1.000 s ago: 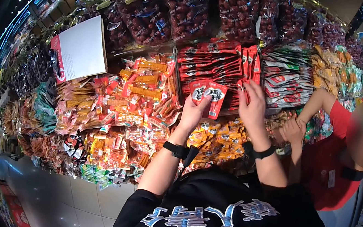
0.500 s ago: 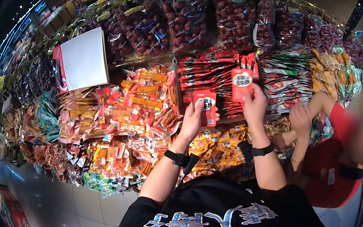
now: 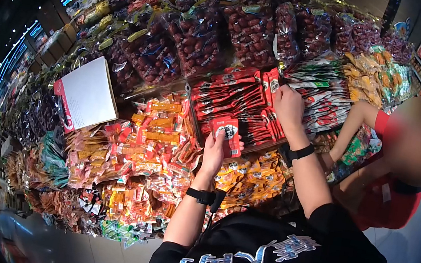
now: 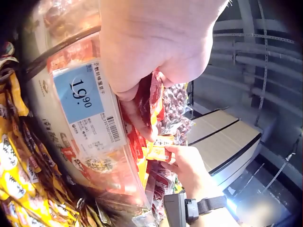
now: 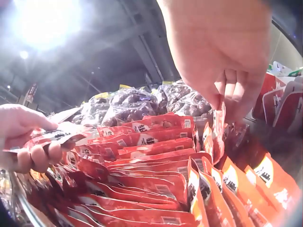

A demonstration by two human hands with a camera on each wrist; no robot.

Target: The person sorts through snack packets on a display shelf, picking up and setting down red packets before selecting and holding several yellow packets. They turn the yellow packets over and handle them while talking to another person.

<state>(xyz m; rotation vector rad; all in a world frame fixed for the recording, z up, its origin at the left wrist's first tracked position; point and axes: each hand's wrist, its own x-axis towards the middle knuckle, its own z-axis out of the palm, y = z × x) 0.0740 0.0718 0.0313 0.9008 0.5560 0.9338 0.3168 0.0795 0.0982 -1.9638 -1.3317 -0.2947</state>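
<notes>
In the head view my left hand grips a few flat red snack packets with dark print, thumb laid over their front. They are held above the near left part of a bin of red packets. My right hand reaches to the back right of that bin. Up close in the right wrist view, its thumb and fingers pinch the top of a red packet standing among the others. Tight rows of red packets fill the bin, some lying sideways, others facing across.
Bags of dark red fruit line the back. Orange packets lie left, yellow ones in front, green-and-white ones right. A white sign stands left. A blue price label fronts the bin. A person in red stands close right.
My right hand took a red packet, which half a second ago it held up over the bin; now it is back among the rear packets. My left hand keeps its packets. The view has shifted.
</notes>
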